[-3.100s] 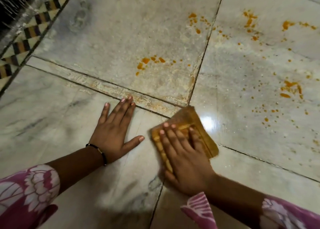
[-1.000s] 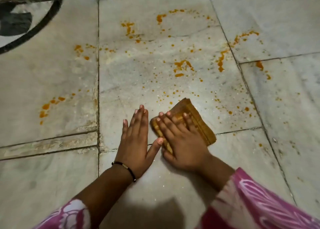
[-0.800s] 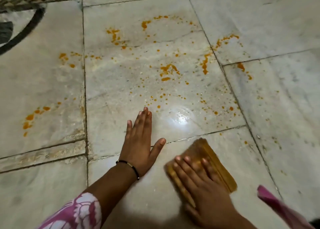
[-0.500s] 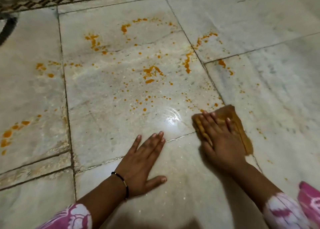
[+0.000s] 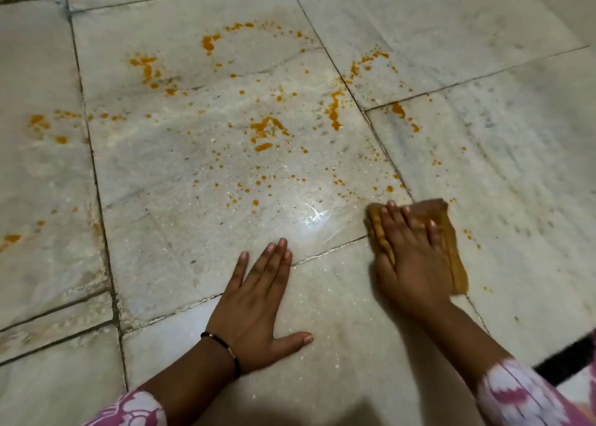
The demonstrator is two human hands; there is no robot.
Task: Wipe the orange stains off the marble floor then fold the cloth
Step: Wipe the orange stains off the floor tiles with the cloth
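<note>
Orange stains [image 5: 269, 127] dot the marble floor [image 5: 180, 174]; the right hand [image 5: 411, 258] presses a folded yellow cloth [image 5: 450, 232] with straight fingers, while the left hand [image 5: 258, 309] rests flat, fingers spread.

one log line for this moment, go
phase: wiping | right hand: presses cloth flat | left hand: flat on marble floor | orange stains: mostly remaining

Left sleeve [image 5: 132, 409]: pink fabric with white floral print, ending at the forearm; right sleeve [image 5: 529, 396]: matching pink with white blotched pattern; left wrist: thin black bracelet [image 5: 225, 350] with a small light bead or clasp; both hands bare, fingernails short and unpainted.
</note>
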